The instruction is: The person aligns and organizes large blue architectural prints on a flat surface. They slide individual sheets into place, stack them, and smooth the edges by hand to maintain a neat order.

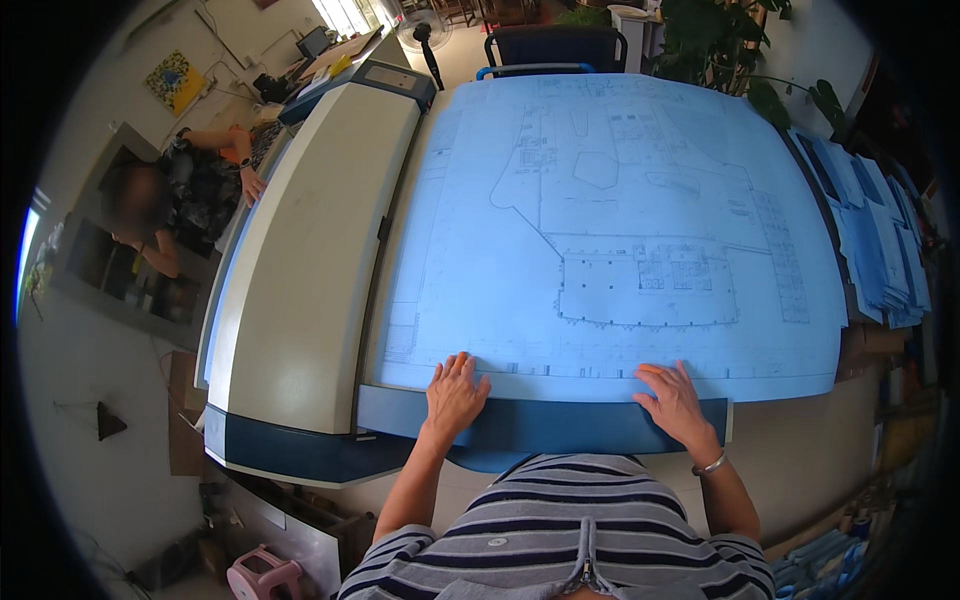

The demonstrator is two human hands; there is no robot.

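A large blue-tinted sheet with a printed building plan (pixel 600 200) covers the feed table of a wide plan-copying machine (pixel 310 240). My left hand (pixel 457 393) rests on the sheet's near edge, close to the machine's body, fingers spread forward. Farther right along that same edge lies my right hand (pixel 680 400), with its fingers spread and a bracelet at the wrist. Small orange finger covers appear on both hands. Neither hand grips anything. Just below them runs the dark blue front edge (pixel 560 425) of the table.
Folded blue sheets (pixel 880 230) are stacked at the right. Another person (pixel 200 190) leans at the machine's far left side. A black chair (pixel 555 48) stands beyond the table, beside a leafy plant (pixel 710 40). A pink stool (pixel 264 575) sits at lower left.
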